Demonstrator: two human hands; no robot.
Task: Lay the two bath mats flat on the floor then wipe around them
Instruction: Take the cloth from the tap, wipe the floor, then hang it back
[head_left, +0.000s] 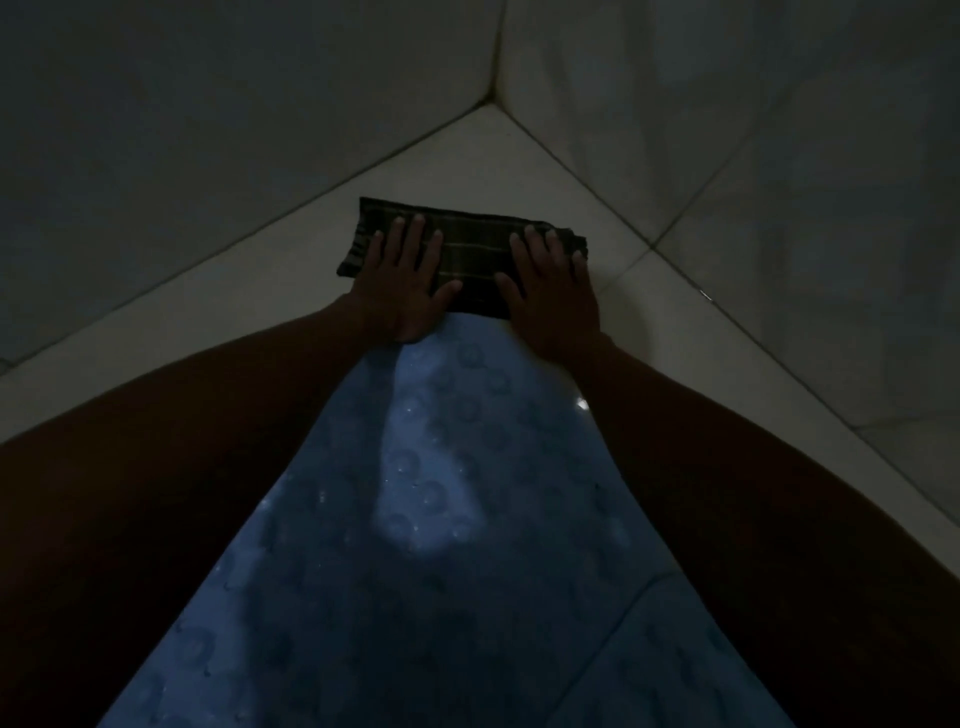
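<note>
Both hands, left hand (402, 283) and right hand (550, 291), press spread fingers on a dark plaid folded cloth (467, 254) at frame centre, above the blue dimpled bath mat (441, 519); wiping should hug the mat's edge with even pressure.

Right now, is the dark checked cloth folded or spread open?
Folded. The checked cloth lies as a narrow, thick strip on the floor tiles, beyond the blue mat, with both hands pressing flat on it.

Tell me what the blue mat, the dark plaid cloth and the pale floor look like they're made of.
Blue patterned bath mat: probably soft plastic or vinyl; glossy highlights, embossed circles. Dark plaid folded cloth under the left hand and right hand: woven fabric, matte, with thread stripes. Pale tiled floor: likely glazed ceramic; grout lines, slight sheen.
</note>
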